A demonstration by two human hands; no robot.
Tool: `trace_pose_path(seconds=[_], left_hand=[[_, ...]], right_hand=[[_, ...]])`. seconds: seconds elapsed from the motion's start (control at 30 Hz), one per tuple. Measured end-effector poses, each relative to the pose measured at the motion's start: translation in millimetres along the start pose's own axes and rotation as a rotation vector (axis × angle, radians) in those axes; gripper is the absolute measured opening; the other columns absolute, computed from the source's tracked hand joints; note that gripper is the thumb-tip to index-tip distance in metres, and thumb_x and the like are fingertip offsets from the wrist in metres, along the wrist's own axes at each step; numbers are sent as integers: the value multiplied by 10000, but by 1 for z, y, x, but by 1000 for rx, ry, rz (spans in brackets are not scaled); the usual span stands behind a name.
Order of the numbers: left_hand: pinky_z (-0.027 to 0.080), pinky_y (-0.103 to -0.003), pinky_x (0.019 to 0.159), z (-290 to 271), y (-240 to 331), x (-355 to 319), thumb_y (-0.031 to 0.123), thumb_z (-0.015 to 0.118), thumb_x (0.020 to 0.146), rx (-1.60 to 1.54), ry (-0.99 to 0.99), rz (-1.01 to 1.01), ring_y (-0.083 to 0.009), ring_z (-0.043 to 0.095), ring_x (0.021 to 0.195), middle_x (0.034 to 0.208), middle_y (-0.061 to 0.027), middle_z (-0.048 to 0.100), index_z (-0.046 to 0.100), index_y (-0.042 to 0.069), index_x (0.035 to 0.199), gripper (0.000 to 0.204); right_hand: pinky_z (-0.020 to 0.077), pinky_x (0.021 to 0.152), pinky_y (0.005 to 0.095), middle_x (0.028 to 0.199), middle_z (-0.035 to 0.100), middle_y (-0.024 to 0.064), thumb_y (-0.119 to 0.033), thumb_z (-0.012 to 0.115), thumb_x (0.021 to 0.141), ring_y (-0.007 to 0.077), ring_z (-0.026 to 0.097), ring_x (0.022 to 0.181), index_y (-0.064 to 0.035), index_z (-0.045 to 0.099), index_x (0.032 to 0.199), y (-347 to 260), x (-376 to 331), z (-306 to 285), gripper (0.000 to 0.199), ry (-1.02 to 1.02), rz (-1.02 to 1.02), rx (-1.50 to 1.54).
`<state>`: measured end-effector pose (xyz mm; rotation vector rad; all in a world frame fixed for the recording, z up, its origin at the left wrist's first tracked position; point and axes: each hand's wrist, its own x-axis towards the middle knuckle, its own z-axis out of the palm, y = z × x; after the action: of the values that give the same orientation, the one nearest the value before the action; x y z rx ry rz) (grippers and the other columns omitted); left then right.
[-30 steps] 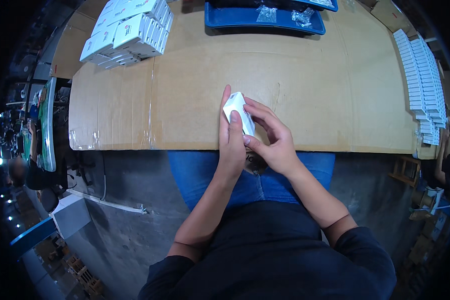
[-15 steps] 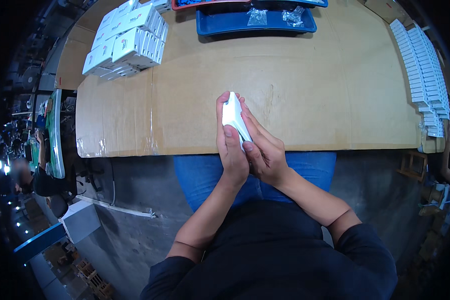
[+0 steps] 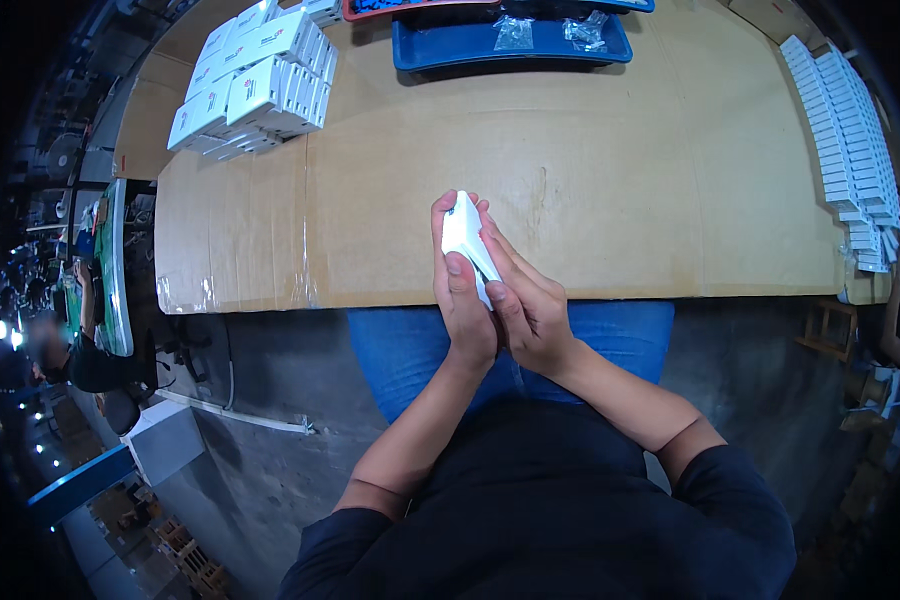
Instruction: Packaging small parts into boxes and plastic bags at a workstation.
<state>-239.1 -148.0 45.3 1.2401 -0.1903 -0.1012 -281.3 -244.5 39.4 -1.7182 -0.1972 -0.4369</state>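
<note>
White small box [image 3: 464, 240] held edge-up at the near edge of the counter [image 3: 620, 210]; left hand [image 3: 462, 300] and right hand [image 3: 528, 305] both closed around it. Beyond: stacked white boxes [image 3: 255, 85] far left, blue tray [image 3: 510, 45] at back

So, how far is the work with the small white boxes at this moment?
Looks done: a pile of white boxes at the table's far left. In hand: one small white box, held between the left hand and right hand near the table edge. Probably left: the row of flat white pieces on the right and clear bags in the blue tray.
</note>
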Motion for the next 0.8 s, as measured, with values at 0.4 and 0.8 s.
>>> trace_pose_path(seconds=[0.4, 0.8], left_hand=[[243, -464, 1258, -13, -2, 7, 569, 438, 1064, -137, -23, 89, -334, 341, 1515, 1613, -241, 365, 217, -18, 1627, 842], [393, -466, 1145, -24, -9, 4, 579, 561, 980, 333, -76, 170, -351, 486, 1359, 1482, -257, 456, 273, -67, 1603, 942]], right_hand=[[319, 1244, 408, 1595, 475, 231, -271, 499, 1128, 310, 411, 1522, 62, 536, 1478, 10, 8, 4, 485, 38, 169, 516], [536, 1020, 339, 1451, 605, 164, -224, 642, 1066, 193, 620, 1271, 3, 437, 1575, -5, 19, -7, 594, -27, 780, 673]])
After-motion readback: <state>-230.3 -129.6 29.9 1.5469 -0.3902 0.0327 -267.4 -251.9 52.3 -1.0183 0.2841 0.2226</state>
